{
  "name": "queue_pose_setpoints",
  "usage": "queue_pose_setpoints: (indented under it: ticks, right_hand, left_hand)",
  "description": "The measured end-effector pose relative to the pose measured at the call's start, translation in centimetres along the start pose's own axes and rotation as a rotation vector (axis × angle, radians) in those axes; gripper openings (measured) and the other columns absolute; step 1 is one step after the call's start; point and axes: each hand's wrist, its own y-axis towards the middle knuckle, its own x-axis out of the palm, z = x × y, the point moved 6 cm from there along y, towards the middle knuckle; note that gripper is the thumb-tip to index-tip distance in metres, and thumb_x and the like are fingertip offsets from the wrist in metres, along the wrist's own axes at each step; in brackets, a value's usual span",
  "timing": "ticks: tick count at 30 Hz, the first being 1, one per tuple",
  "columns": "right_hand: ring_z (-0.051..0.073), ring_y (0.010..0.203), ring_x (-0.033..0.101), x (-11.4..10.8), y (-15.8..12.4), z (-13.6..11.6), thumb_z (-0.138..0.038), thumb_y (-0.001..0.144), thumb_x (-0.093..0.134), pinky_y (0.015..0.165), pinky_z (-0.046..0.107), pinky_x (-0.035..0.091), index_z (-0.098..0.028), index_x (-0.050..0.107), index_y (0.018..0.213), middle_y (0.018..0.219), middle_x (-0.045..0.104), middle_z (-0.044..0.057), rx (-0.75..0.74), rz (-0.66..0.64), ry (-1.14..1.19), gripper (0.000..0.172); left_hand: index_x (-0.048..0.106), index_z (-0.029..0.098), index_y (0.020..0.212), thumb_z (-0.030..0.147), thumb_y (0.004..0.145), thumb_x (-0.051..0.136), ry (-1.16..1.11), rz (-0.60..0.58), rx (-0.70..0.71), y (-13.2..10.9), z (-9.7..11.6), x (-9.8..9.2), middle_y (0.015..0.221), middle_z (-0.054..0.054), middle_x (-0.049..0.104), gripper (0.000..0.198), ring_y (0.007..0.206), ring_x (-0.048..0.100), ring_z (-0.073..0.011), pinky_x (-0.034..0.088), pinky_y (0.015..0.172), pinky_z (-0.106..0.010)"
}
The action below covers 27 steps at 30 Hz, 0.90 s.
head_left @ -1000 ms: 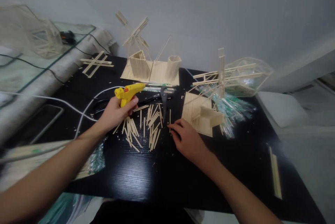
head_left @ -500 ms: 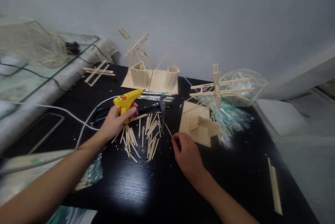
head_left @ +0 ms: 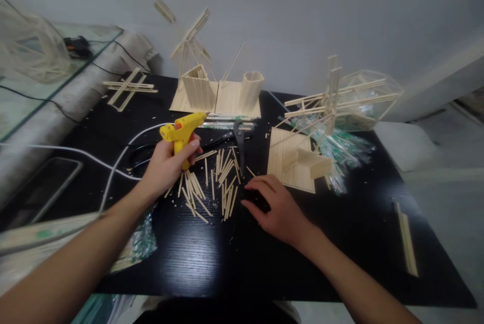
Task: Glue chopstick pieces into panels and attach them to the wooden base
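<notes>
In my left hand [head_left: 166, 162] is a yellow glue gun [head_left: 181, 135], its nozzle pointing up and to the right. My fingers wrap round its handle above a spread of short wooden sticks [head_left: 194, 190]. My right hand [head_left: 278, 208] is low over the black table, thumb and fingers apart with nothing visible between them. Just beyond its fingertips is a single thin stick [head_left: 250, 171]. Dark-handled cutters [head_left: 239, 142] lie between the hands. Right of them stands a wooden base [head_left: 289, 155] with stick-built walls and a tall bladed frame [head_left: 333, 97].
Two wooden bases with stick towers [head_left: 198, 89] stand at the back near the wall. Crossed sticks [head_left: 128, 89] lie at the back left. Plastic wrapping [head_left: 340, 152] sits at the right. A white cord [head_left: 94, 155] crosses the left side. More strips [head_left: 406, 240] lie at the right edge.
My right hand has opened its pinch and let go of the thin stick. My left hand still holds the glue gun. The view has shifted slightly.
</notes>
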Motion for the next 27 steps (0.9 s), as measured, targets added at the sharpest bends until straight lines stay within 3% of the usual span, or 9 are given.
queue_pose_setpoints:
  ticks: [4, 7, 13, 21, 27]
  right_hand:
    - [0.029, 0.113, 0.065, 1.1, -0.1, -1.4, -0.039, 0.090, 0.079, 0.102, 0.052, 0.055, -0.018, 0.062, 0.123, 0.124, 0.069, 0.014, -0.119, -0.102, -0.031, 0.042]
    - [0.033, 0.120, 0.063, 1.6, -0.3, -1.7, -0.044, 0.088, 0.080, 0.107, 0.057, 0.052, -0.015, 0.059, 0.130, 0.130, 0.067, 0.018, -0.135, -0.099, -0.081, 0.055]
    - [0.034, 0.123, 0.063, 2.1, -0.5, -1.9, -0.043, 0.089, 0.079, 0.108, 0.057, 0.053, -0.016, 0.055, 0.134, 0.131, 0.068, 0.017, -0.093, -0.093, -0.088, 0.059]
    - [0.032, 0.117, 0.065, 2.4, -0.3, -1.5, -0.041, 0.089, 0.080, 0.106, 0.056, 0.054, -0.018, 0.052, 0.136, 0.125, 0.070, 0.015, -0.055, -0.049, -0.007, 0.059]
    - [0.032, 0.131, 0.058, 2.3, -0.1, -1.3, -0.045, 0.080, 0.088, 0.116, 0.056, 0.046, -0.017, 0.048, 0.144, 0.140, 0.064, 0.016, -0.067, -0.150, 0.020, 0.080]
  left_hand:
    - [0.064, 0.019, 0.096, 0.045, 0.090, 0.071, 0.038, -0.032, 0.035, 0.0, -0.3, 0.2, 0.078, -0.001, 0.064, 0.028, 0.062, 0.054, -0.0124, 0.044, 0.060, -0.026]
    - [0.065, 0.018, 0.092, 0.044, 0.092, 0.069, 0.078, -0.055, 0.070, -0.1, -0.2, 0.5, 0.077, -0.001, 0.064, 0.026, 0.062, 0.054, -0.0121, 0.043, 0.059, -0.026]
    - [0.065, 0.015, 0.095, 0.033, 0.096, 0.066, 0.092, -0.073, 0.067, -0.3, 0.0, 0.9, 0.080, -0.003, 0.065, 0.018, 0.060, 0.053, -0.0099, 0.042, 0.057, -0.024]
    - [0.065, 0.015, 0.092, 0.034, 0.097, 0.065, 0.110, -0.110, 0.072, -0.7, 0.1, 1.3, 0.079, -0.002, 0.064, 0.019, 0.062, 0.054, -0.0094, 0.043, 0.058, -0.023]
    - [0.066, 0.018, 0.087, 0.041, 0.094, 0.068, 0.139, -0.089, 0.091, -0.6, -0.1, 1.2, 0.075, -0.001, 0.065, 0.024, 0.058, 0.054, -0.0105, 0.042, 0.056, -0.025]
